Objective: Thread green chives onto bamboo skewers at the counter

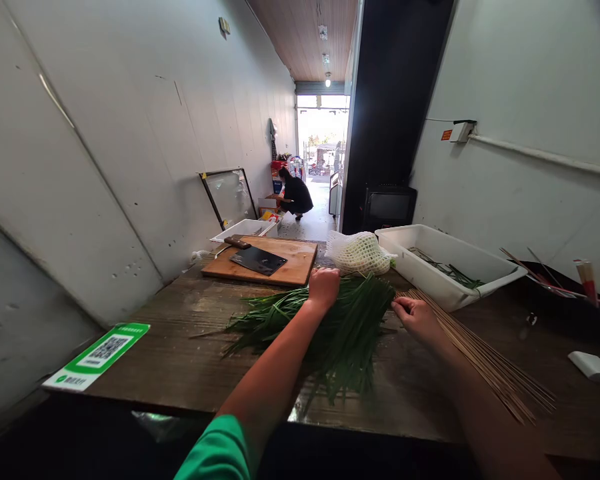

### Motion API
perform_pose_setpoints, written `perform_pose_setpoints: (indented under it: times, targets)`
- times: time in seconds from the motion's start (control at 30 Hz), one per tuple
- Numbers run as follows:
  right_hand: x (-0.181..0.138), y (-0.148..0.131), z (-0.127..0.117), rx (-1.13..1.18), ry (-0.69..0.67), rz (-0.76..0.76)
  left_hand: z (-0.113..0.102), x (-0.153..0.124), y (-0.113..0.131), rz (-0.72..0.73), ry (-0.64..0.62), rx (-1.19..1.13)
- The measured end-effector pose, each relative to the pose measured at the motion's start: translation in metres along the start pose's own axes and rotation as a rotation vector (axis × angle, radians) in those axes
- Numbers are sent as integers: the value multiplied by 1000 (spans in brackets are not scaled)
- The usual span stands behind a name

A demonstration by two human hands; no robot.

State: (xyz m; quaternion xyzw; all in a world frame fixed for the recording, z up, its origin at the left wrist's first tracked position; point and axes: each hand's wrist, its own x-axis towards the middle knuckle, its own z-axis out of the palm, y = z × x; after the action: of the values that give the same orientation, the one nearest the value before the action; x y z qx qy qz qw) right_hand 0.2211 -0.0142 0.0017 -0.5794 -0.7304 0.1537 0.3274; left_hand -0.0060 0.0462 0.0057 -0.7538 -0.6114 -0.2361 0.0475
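Observation:
A loose heap of long green chives [340,333] lies spread across the dark wooden table [180,360]. My left hand [323,287] is closed in a fist on the far end of the heap, gripping the chive stems. At the heap's right edge my right hand [417,317] has its fingers curled in a pinch on the chives. Under my right forearm a bundle of thin bamboo skewers [485,360] fans out toward the near right.
A wooden cutting board [300,263] with a cleaver [257,259] sits at the back left. A white mesh bag [357,253] and a white tub [445,267] stand behind the chives. A green QR-code sign [97,355] lies near left. A person [295,195] crouches far down the corridor.

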Motion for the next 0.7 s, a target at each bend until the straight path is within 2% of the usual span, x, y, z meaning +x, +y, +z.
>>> perform_pose_setpoints:
  times: [0.13,0.27,0.4,0.7]
  targets:
    - [0,0,0,7,6,-14,-2,3,3,-35,12,-352]
    - [-1,-2,-1,11,16,-28,-6,5,9,-77,36,-607]
    - [-1,-2,0,-6,16,-9,-11,4,13,-143,-33,-837]
    - [-2,-6,-3,7,14,-5,-9,4,12,-131,-64,-954]
